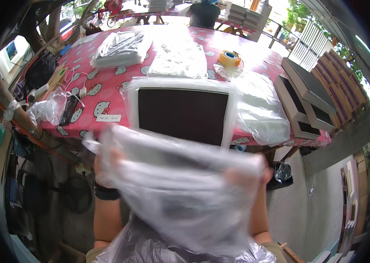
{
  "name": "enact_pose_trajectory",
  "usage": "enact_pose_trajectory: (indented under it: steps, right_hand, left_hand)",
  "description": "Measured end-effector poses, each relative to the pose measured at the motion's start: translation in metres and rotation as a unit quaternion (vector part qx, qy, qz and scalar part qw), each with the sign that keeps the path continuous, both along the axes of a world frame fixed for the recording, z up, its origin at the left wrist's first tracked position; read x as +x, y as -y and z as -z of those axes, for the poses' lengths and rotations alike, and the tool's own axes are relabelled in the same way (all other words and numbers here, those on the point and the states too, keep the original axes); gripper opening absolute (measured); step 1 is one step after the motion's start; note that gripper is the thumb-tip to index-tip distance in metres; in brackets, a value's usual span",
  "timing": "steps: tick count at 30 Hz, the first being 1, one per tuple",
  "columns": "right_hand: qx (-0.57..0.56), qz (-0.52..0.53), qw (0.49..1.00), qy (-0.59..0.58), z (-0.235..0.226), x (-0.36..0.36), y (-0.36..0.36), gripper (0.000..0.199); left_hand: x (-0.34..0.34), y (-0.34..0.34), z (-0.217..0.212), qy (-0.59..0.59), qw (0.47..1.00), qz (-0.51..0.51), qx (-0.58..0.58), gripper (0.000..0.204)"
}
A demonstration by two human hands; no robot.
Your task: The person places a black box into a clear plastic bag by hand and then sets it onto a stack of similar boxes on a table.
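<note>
A clear plastic bag [185, 184] is stretched between my two hands in front of the table, smeared by motion. My left hand [108, 164] grips its left side, partly behind the film; a dark band is round that wrist. On the right side my right hand [259, 171] is closed on the plastic, its fingers blurred through it. Whether anything lies inside the bag I cannot tell. Just beyond, a flat black panel with a pale border [183, 115] lies on clear plastic at the table's near edge. More crumpled plastic [163, 243] covers my lap.
The pink patterned tablecloth [93, 103] carries wrapped flat packs [121, 49], plastic sheets [259, 105], a tape roll [229, 58] and a dark phone-like object [69, 109]. Black-topped boxes [310, 94] are stacked at right. A person [204, 15] sits at the far end.
</note>
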State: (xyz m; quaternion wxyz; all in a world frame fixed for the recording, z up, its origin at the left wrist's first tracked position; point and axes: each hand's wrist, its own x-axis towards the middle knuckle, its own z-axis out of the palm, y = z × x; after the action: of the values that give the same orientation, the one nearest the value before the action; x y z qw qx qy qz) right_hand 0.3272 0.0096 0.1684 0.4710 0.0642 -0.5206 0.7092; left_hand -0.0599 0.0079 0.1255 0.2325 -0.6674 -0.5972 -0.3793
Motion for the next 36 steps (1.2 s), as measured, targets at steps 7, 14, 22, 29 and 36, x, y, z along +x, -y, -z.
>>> enact_pose_trajectory:
  steps: [7, 14, 22, 29, 36]
  right_hand:
    - [0.034, 0.365, 0.819, 0.441, -0.051, -0.008, -0.065, 0.038]
    - [0.231, 0.576, 0.550, 0.559, -0.040, -0.038, -0.119, 0.039]
    - [0.246, 0.617, 0.602, 0.443, -0.081, -0.030, -0.049, 0.024]
    - [-0.211, 0.204, 0.883, 0.367, -0.113, -0.004, -0.019, 0.010]
    - [-0.021, 0.321, 0.848, 0.421, -0.024, -0.007, 0.006, 0.017]
  left_hand:
    - [-0.016, -0.064, -0.087, 0.608, 0.616, 0.403, -0.297, 0.038]
    - [0.018, -0.137, -0.065, 0.216, 0.942, 0.216, -0.140, 0.035]
    - [0.030, -0.074, -0.085, 0.213, 0.950, 0.220, -0.059, 0.034]
    - [0.003, -0.004, -0.143, 0.606, 0.643, 0.316, -0.347, 0.015]
    - [-0.004, 0.036, -0.039, 0.738, 0.470, 0.184, -0.448, 0.013]
